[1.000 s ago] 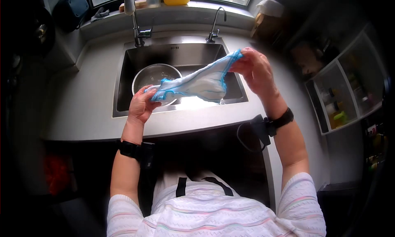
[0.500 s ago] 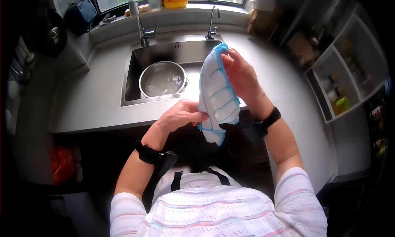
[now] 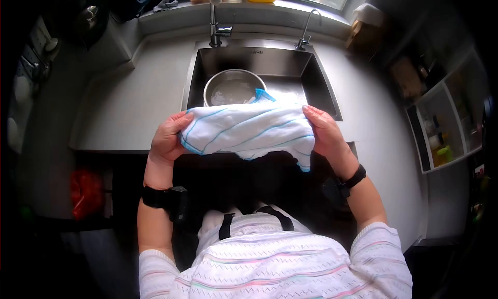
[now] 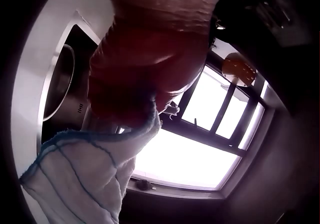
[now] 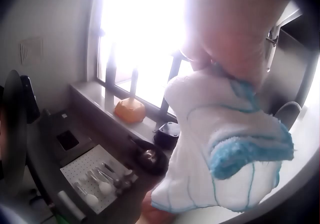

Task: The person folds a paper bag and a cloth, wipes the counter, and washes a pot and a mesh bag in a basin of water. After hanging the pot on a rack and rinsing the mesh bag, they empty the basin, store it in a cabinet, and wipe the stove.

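Note:
A white cloth with blue stripes and blue stitched edges is stretched sideways in front of the sink. My left hand pinches its left end between thumb and fingers. At the other end, my right hand grips the cloth near its upper corner. One blue corner sticks up at the back, and another hangs down on the right. In the right wrist view the cloth hangs in folds beneath the right hand. The left wrist view has the left hand dark above the draping cloth.
Behind the cloth, a metal basin holding water stands in the steel sink. A main faucet and a thinner tap rise at the sink's back. Counter runs along both sides. A red bag hangs at lower left.
The cloth went from a slanted stretch over the sink to an upright hang, and now spreads wide and level. My hands drew close together, then apart again, the left moving back left.

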`<state>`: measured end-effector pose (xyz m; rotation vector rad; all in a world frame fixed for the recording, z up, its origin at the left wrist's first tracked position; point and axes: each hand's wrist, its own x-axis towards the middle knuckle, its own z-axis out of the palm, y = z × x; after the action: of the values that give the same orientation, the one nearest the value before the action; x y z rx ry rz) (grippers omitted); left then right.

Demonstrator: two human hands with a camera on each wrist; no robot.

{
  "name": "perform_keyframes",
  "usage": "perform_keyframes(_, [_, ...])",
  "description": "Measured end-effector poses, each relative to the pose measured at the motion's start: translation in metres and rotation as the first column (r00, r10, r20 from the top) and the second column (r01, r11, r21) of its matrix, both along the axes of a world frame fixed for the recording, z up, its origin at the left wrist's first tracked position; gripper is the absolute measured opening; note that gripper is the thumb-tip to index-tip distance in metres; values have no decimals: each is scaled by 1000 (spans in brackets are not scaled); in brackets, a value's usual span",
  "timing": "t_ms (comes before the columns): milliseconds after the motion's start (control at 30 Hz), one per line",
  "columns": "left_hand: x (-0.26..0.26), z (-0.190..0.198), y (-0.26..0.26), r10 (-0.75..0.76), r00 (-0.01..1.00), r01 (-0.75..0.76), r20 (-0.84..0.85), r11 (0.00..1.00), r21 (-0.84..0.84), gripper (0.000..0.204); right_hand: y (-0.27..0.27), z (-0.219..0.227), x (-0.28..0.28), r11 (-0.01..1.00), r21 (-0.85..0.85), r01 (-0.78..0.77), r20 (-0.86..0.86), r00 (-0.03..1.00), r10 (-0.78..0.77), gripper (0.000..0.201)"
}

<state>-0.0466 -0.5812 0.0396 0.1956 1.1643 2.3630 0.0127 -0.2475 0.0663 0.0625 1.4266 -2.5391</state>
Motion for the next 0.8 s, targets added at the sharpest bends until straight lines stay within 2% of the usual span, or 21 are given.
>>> perform_keyframes(33, [-10, 3, -16, 11, 995, -6, -96, 999, 49, 42, -13, 4, -3, 1000, -2, -20, 9, 1000, 21, 22])
perform_keyframes(100, [-19, 2, -28, 99, 991, -70, -90, 958, 279, 62, -38, 2, -13, 998, -14, -57, 9, 998, 57, 23])
perform_keyframes(167, [-15, -36, -30, 15, 997, -43, 75, 915, 400, 82, -63, -4, -32, 995, -87, -50, -14, 999, 49, 22])
perform_keyframes(200, [-5, -51, -23, 4, 993, -53, 115, 904, 424, 93, -72, -13, -43, 998, -61, -32, 36, 999, 35, 22])
perform_keyframes(233, [5, -49, -22, -31, 993, -23, 114, 894, 448, 91, -82, -14, -51, 997, -32, -64, 67, 996, 66, 22])
perform_keyframes(300, [-4, -76, -54, -163, 976, 98, 144, 921, 377, 69, -93, -32, -69, 995, 82, -54, 22, 998, 52, 21])
perform_keyframes(367, [-25, -62, -87, -36, 996, 34, 77, 999, 22, 41, -103, -38, -81, 988, 149, -37, 21, 999, 35, 20])
perform_keyframes(400, [-33, -52, -102, 44, 989, -38, 142, 998, -48, 24, -111, -39, -88, 978, 206, -28, 4, 1000, 27, 19])
perform_keyframes(433, [-39, -53, -116, 48, 988, -41, 146, 998, -49, 24, -121, -38, -94, 978, 205, -32, 8, 999, 31, 19])
perform_keyframes(500, [-51, -55, -140, 131, 991, -130, -7, 971, -199, 21, -140, -35, -101, 972, 234, 21, -10, 1000, -19, 18])
perform_keyframes(533, [-53, -41, -143, 169, 984, -176, -49, 957, -231, 19, -148, -34, -106, 973, 226, 41, -25, 999, -36, 18])
perform_keyframes(567, [-58, -34, -151, 159, 986, -165, -44, 958, -234, 19, -155, -31, -111, 973, 224, 50, -19, 999, -47, 18])
perform_keyframes(667, [-72, -13, -168, 230, 958, -270, -173, 927, -260, 19, -170, -28, -128, 967, 244, 68, -110, 993, -42, 22])
perform_keyframes(800, [-83, -19, -183, 316, 925, -367, -213, 889, -275, 19, -191, -24, -143, 966, 256, 22, -50, 999, -10, 22])
